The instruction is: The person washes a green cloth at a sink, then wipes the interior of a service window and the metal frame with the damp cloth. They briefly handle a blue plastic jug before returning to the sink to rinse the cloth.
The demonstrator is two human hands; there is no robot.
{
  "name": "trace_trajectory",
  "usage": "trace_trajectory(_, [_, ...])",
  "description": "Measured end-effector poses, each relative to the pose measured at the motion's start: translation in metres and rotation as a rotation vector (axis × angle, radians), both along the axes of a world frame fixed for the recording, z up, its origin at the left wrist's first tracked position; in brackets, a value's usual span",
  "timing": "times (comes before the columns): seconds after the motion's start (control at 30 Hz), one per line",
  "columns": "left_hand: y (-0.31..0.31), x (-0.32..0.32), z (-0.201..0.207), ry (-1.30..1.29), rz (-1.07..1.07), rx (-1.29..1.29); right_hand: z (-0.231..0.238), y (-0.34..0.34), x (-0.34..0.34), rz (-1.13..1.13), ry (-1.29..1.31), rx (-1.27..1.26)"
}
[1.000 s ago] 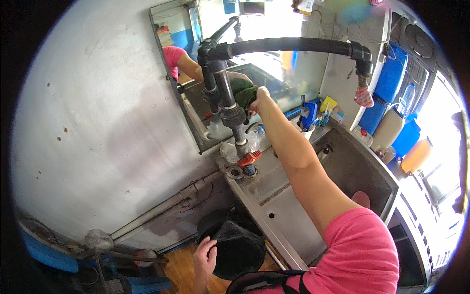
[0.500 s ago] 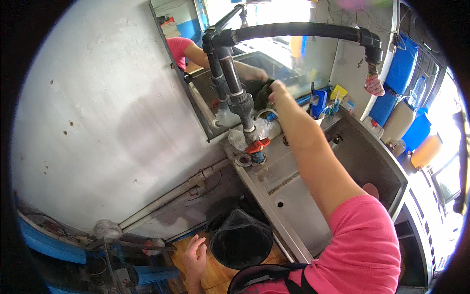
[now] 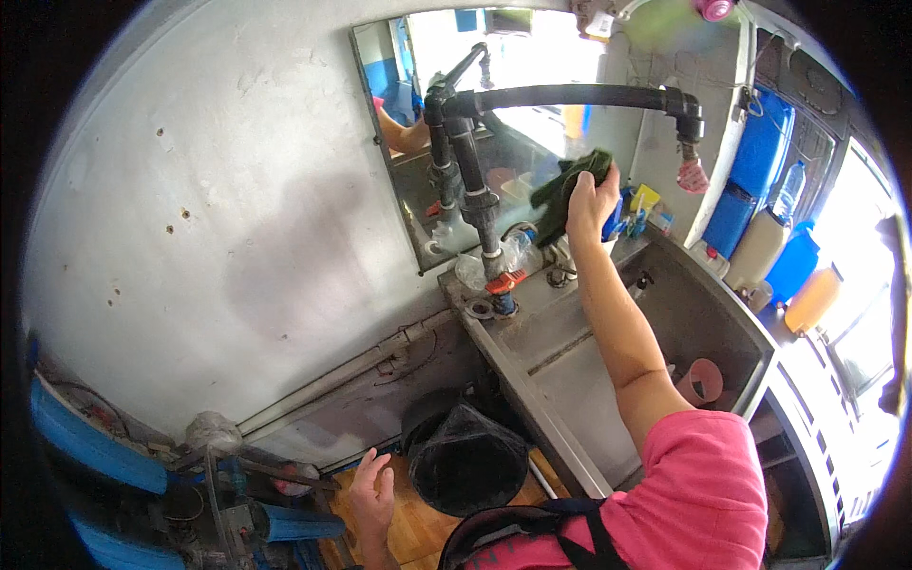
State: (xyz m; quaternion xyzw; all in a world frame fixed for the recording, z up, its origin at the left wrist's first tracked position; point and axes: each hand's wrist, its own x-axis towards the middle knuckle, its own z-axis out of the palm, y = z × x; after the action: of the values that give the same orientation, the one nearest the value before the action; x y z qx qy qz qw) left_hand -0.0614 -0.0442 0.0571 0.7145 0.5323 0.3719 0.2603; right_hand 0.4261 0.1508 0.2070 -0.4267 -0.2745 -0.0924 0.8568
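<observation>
Gripping a crumpled dark-green cloth (image 3: 559,201) right of upper centre, the right hand (image 3: 593,203) has drawn back from the mirror (image 3: 521,150), so the two now appear apart; the left hand (image 3: 372,492), lower centre, holds nothing, fingers loosely curled.

L forearm (image 3: 380,557) cut off @ btm.

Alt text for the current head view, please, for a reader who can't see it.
A person's right hand holds a dark green cloth in front of a mirror behind a metal sink. The left hand, apparently empty, is left of a black bin; a black pipe with a red handle stands at the sink.
</observation>
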Motion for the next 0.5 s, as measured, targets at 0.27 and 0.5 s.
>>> trace_trajectory(0.27, [-0.03,-0.017,-0.003,0.023,-0.051,0.042,0.111,-0.026,0.017,-0.784,-0.855,-0.566])
trace_trajectory(0.5, [-0.058,-0.026,-0.005,0.024,-0.053,0.046,0.109,0.076,-0.027,-0.397,-1.194,-0.525])
